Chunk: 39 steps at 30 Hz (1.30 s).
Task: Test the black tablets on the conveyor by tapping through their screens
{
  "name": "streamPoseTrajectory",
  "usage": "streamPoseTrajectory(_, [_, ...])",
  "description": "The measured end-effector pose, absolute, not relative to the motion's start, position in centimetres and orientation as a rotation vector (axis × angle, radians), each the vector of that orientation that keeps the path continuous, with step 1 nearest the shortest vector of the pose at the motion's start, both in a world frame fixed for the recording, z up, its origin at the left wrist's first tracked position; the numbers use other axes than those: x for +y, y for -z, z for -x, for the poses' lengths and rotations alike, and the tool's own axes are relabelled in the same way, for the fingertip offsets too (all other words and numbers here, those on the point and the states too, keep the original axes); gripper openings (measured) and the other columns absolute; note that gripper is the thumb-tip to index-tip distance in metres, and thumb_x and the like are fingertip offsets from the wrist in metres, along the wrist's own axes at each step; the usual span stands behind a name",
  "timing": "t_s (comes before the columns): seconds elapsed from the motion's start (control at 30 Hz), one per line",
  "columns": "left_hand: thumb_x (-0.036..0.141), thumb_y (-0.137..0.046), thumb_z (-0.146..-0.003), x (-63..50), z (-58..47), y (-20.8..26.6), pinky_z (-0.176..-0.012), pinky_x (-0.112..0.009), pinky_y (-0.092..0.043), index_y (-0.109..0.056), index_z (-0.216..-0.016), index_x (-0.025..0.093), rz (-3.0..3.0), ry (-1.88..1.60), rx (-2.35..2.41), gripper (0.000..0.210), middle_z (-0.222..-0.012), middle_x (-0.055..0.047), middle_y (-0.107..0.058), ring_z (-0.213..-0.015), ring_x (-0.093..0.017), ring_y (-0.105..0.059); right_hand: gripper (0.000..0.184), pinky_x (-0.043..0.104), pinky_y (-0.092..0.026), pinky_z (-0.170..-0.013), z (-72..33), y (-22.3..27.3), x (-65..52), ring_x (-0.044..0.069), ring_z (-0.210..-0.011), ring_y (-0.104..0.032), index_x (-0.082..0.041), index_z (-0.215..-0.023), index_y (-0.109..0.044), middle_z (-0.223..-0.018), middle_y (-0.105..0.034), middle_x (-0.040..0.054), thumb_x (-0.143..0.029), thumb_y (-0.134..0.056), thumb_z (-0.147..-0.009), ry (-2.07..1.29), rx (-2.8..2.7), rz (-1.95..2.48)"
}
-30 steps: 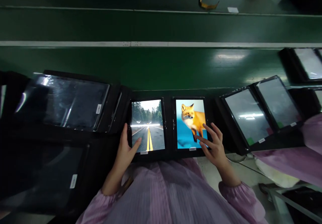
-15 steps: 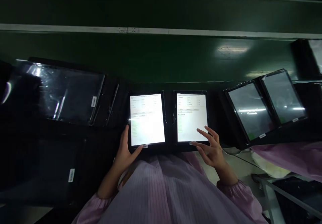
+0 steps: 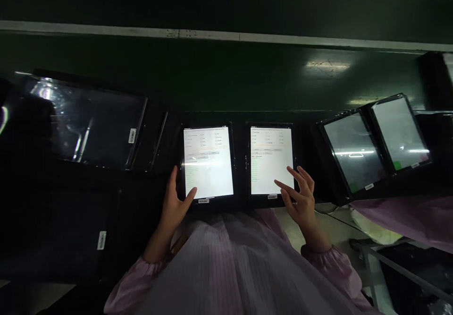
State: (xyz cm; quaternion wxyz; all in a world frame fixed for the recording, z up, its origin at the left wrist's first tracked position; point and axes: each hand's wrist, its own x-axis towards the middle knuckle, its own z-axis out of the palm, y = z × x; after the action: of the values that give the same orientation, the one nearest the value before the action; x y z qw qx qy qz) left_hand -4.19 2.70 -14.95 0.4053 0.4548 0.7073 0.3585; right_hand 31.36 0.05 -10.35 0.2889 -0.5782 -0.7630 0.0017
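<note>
Two lit tablets lie side by side in front of me, the left tablet and the right tablet, both showing white screens with rows of checkboxes and green text. My left hand is at the lower left corner of the left tablet, thumb stretched over the screen corner and fingers along the left edge, spread and not wrapped round it. Over the lower right part of the right tablet, my right hand holds nothing, its fingers spread and the index pointing at the screen. Whether that fingertip touches the glass I cannot tell.
At the right, two tablets with grey screens lie tilted. Dark glossy tablets with white labels lie at the left. Behind runs a green work surface with a pale strip. A metal frame stands low right.
My left thumb has moved up from the left tablet's bottom edge onto its screen corner. My right fingers have shifted slightly over the right tablet. More checkmarks show on the left screen.
</note>
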Motion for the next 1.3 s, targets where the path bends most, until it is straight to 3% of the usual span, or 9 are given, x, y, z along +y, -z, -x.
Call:
streamPoseTrajectory(0.33, [0.054, -0.075, -0.087, 2.4, 4.9, 16.2, -0.133, -0.054, -0.023, -0.054, -0.155, 0.027, -1.213, -0.955, 1.754, 0.076, -0.164, -0.013, -0.05, -0.16, -0.036, -0.035, 0.03, 0.055, -0.054, -0.111, -29.8, 10.0, -0.2, 0.033, -0.144, -0.051, -0.033, -0.113, -0.083, -0.15, -0.064, 0.0043, -0.017, -0.061, -0.1, -0.132, -2.111, 1.485])
streamPoseTrajectory(0.53, [0.059, -0.074, -0.086, 1.5, 5.1, 16.8, -0.13, -0.049, -0.032, -0.041, -0.164, 0.03, -1.048, -1.018, 1.543, 0.09, -0.172, -0.01, -0.042, -0.161, -0.034, -0.035, 0.029, 0.057, -0.052, -0.112, -28.5, 9.8, 0.1, 0.036, -0.15, -0.045, -0.034, -0.114, -0.084, -0.15, -0.065, 0.0049, -0.022, -0.062, -0.1, -0.125, -2.265, 1.446])
streamPoseTrajectory(0.67, [0.06, -0.078, -0.083, 1.1, 5.1, 16.9, -0.13, -0.051, -0.031, -0.041, -0.165, 0.03, -1.038, -0.993, 1.558, 0.095, -0.173, -0.011, -0.041, -0.161, -0.036, -0.035, 0.03, 0.052, -0.057, -0.107, -28.5, 9.4, 0.2, 0.033, -0.143, -0.053, -0.031, -0.108, -0.084, -0.14, -0.07, 0.0068, -0.018, -0.059, -0.1, -0.091, -2.164, 1.432])
streamPoseTrajectory(0.9, [0.064, -0.078, -0.078, 1.5, 5.1, 16.9, -0.134, -0.05, -0.023, -0.049, -0.161, 0.027, -1.001, -1.088, 1.493, 0.095, -0.171, -0.009, -0.044, -0.164, -0.037, -0.026, 0.041, 0.051, -0.056, -0.107, -29.7, 9.0, 0.8, 0.03, -0.133, -0.059, -0.04, -0.126, -0.079, -0.136, -0.071, 0.0019, -0.016, -0.058, -0.1, -0.095, -2.027, 1.476])
streamPoseTrajectory(1.3, [0.052, -0.076, -0.081, 1.6, 4.8, 16.5, -0.133, -0.052, -0.026, -0.046, -0.162, 0.027, -0.987, -1.083, 1.475, 0.09, -0.17, -0.008, -0.045, -0.162, -0.037, -0.031, 0.031, 0.047, -0.064, -0.093, -28.5, 9.2, 1.5, 0.029, -0.123, -0.066, -0.03, -0.107, -0.082, -0.122, -0.074, 0.0067, -0.012, -0.058, -0.1, -0.047, -1.956, 1.447])
